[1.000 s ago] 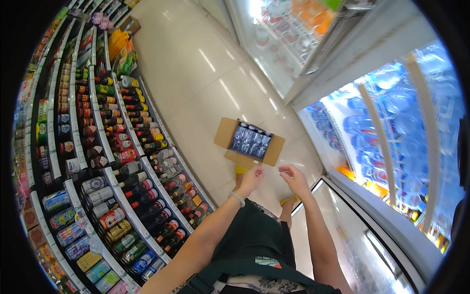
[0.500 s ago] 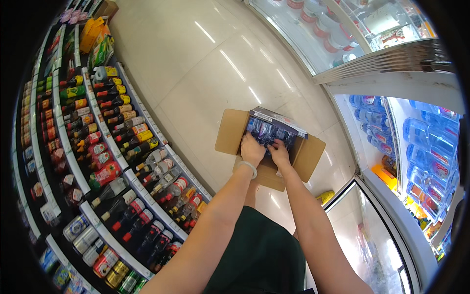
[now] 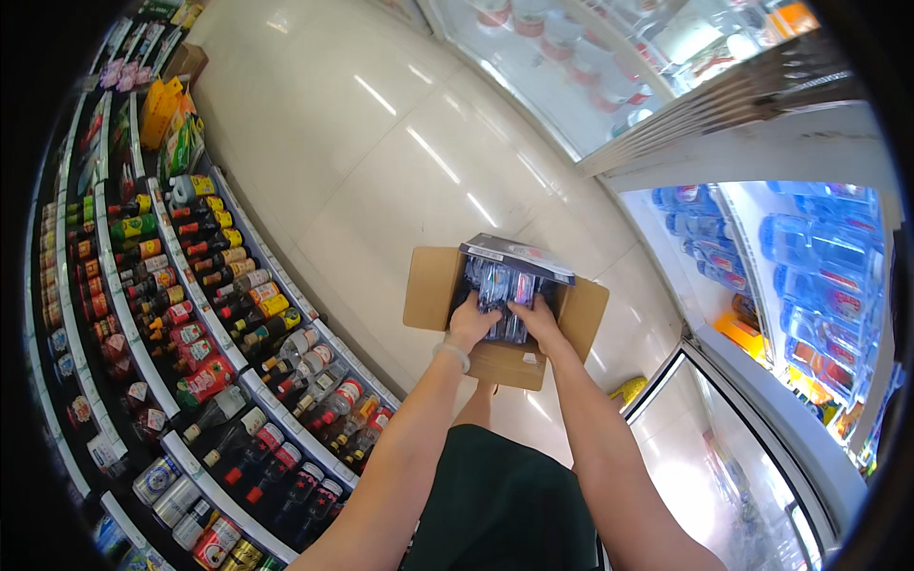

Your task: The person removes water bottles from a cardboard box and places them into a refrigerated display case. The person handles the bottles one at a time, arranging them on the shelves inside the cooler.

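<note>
Hands [image 3: 468, 324] grip bottles [image 3: 496, 284] partly hidden in the carton [image 3: 505, 366].

L hand [image 3: 468, 324] & R hand [image 3: 539, 324] are down in an open cardboard box [image 3: 433, 287], gripping clear bottles [image 3: 497, 284] between them. Pale tiled floor [image 3: 371, 200] beyond. Dk green apron [image 3: 505, 500] at btm. Shelves [image 3: 228, 502] w/ dk bottles [image 3: 274, 328] & cans [image 3: 177, 502] on L; lit fridge [image 3: 762, 157] w/ blue bottles [image 3: 809, 246] on R, glass door [image 3: 681, 457] open.

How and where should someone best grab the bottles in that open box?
Probably by their outer sides, coming from above: the cardboard box walls the bottles in, but its spread flaps leave the top open. The left hand and right hand sit at opposite sides.
</note>
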Demonstrator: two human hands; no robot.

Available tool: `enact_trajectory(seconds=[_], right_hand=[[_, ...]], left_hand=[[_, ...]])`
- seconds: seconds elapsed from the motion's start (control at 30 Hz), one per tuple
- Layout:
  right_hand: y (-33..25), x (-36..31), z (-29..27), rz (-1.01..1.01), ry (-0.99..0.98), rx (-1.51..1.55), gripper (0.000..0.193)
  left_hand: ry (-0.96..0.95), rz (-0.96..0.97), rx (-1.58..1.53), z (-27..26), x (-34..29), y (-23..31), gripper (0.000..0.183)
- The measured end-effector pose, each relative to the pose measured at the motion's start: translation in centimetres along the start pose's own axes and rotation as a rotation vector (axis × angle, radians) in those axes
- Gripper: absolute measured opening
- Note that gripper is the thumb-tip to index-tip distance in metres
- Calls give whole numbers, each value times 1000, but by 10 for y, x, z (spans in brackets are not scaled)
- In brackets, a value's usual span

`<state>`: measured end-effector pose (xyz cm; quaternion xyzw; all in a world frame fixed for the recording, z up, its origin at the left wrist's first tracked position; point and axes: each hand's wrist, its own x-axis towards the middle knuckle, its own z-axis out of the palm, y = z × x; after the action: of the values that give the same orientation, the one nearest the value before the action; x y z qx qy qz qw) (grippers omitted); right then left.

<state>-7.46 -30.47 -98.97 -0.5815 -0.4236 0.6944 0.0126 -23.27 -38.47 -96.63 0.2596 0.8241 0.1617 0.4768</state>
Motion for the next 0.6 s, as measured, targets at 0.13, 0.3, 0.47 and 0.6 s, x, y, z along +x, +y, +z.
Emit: enact_trajectory(seconds=[0.13,0.3,0.47,0.6], right_hand=[[-6,-75,-34,-125,-57,65,63],[-49,-237,-67,-316,-212,18,59],[-85,-365,-130,-289,-33,-157,64],[-146,-448,-195,-497,172,-120,67]], left_hand=[[-248,36,-497,-23,-75,31,58],[-457,4,-730,-50,-232,74,65],[-619,37,-700,-36,-319,136,59],[-696,147,-632,-65,-383,275,48]])
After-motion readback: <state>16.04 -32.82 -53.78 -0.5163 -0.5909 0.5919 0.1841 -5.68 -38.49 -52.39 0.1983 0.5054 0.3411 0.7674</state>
